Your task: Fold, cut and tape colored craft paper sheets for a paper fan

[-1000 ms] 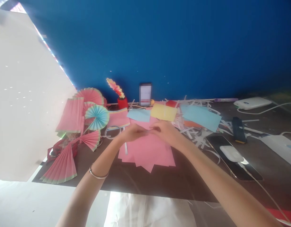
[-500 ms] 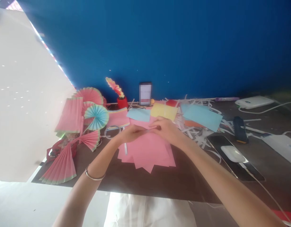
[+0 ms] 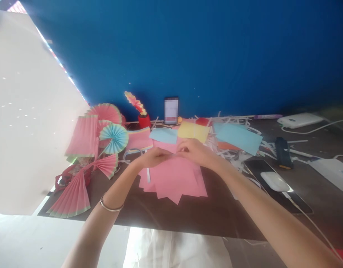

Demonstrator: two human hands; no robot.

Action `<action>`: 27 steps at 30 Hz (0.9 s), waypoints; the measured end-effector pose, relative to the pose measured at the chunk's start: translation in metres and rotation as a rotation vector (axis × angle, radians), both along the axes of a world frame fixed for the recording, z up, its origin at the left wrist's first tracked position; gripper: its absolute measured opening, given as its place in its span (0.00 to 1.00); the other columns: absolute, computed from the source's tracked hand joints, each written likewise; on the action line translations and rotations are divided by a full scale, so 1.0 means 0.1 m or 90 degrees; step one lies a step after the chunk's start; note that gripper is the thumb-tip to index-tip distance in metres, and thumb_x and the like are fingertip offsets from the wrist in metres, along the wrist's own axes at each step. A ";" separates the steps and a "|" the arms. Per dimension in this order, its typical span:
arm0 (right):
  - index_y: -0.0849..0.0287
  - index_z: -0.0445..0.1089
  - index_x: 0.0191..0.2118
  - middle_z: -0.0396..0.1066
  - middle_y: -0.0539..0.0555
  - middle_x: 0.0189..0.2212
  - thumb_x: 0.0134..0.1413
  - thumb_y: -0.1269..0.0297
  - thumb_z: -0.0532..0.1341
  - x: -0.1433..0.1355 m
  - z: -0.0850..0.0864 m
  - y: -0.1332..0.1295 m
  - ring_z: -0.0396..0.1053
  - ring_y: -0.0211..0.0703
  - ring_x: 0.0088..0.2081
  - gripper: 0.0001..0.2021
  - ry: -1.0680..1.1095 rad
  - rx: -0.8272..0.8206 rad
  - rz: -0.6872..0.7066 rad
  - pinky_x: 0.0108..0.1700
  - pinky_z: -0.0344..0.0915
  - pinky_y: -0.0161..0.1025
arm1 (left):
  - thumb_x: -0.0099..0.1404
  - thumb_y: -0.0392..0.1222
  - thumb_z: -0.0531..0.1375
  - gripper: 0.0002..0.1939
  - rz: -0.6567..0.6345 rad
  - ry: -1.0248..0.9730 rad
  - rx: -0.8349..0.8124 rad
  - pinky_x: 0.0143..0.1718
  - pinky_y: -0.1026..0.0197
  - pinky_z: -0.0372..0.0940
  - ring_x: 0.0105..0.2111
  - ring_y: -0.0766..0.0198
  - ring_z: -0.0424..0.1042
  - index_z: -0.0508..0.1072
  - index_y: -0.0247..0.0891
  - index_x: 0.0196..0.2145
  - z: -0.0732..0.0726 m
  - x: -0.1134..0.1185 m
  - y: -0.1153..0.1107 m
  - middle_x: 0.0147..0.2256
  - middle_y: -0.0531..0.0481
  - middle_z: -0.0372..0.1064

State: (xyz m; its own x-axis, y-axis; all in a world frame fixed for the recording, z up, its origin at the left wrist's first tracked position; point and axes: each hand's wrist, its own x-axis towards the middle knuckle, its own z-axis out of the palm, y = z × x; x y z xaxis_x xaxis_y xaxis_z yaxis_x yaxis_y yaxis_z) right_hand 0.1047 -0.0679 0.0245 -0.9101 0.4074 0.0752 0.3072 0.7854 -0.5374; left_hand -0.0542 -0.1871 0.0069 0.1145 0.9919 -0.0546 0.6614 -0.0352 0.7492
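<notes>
Working at the far edge of the pink paper stack (image 3: 175, 178), both hands meet above its top sheet. The left hand (image 3: 153, 157) has its fingers drawn together on the sheet's far edge; the right hand (image 3: 195, 152) lies just beside it, fingertips pinched on the same edge. Each grip therefore reads as closed on pink paper, though the exact contact is small and partly hidden.

Change over the last second: slight. The right hand has shifted a little toward the far side and now overlaps the lower edge of the yellow sheet (image 3: 193, 131); the left hand has held its place. The stack has not moved on the bench (image 3: 149, 208). Judged from this, the fold or crease at the sheet's far edge is under way, not finished.

Surroundings: a light blue sheet (image 3: 238, 137) lies right of the yellow one, white paper strips (image 3: 230, 156) near it. Finished pleated fans (image 3: 85, 163) sit well to the left. A phone (image 3: 171, 111) stands against the blue wall (image 3: 188, 48).
</notes>
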 end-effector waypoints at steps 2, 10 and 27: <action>0.59 0.74 0.26 0.71 0.56 0.33 0.51 0.62 0.59 -0.01 -0.04 -0.01 0.70 0.44 0.33 0.09 -0.009 0.012 0.001 0.34 0.66 0.38 | 0.65 0.48 0.49 0.19 -0.005 0.028 -0.015 0.26 0.66 0.55 0.27 0.67 0.63 0.76 0.36 0.39 0.02 0.01 0.02 0.30 0.50 0.71; 0.60 0.74 0.28 0.71 0.57 0.33 0.50 0.62 0.59 -0.02 -0.09 0.03 0.69 0.45 0.34 0.09 -0.018 0.015 -0.037 0.35 0.66 0.39 | 0.63 0.43 0.50 0.16 0.004 0.108 -0.007 0.27 0.66 0.56 0.30 0.65 0.67 0.76 0.37 0.37 0.05 -0.01 0.21 0.34 0.48 0.73; 0.58 0.76 0.33 0.72 0.56 0.38 0.51 0.68 0.58 0.09 -0.11 0.10 0.69 0.46 0.39 0.09 0.030 0.007 -0.052 0.43 0.66 0.43 | 0.64 0.44 0.52 0.16 -0.015 0.019 -0.038 0.39 0.63 0.62 0.40 0.63 0.69 0.74 0.38 0.44 -0.13 -0.27 0.15 0.40 0.47 0.73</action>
State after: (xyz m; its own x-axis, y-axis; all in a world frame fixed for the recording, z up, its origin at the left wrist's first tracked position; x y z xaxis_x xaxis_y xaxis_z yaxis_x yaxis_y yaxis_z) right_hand 0.1134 -0.0579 0.0135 -0.8695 0.4787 0.1220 0.3449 0.7651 -0.5437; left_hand -0.0813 -0.1721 -0.0061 0.1351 0.9838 -0.1178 0.6835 -0.0064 0.7299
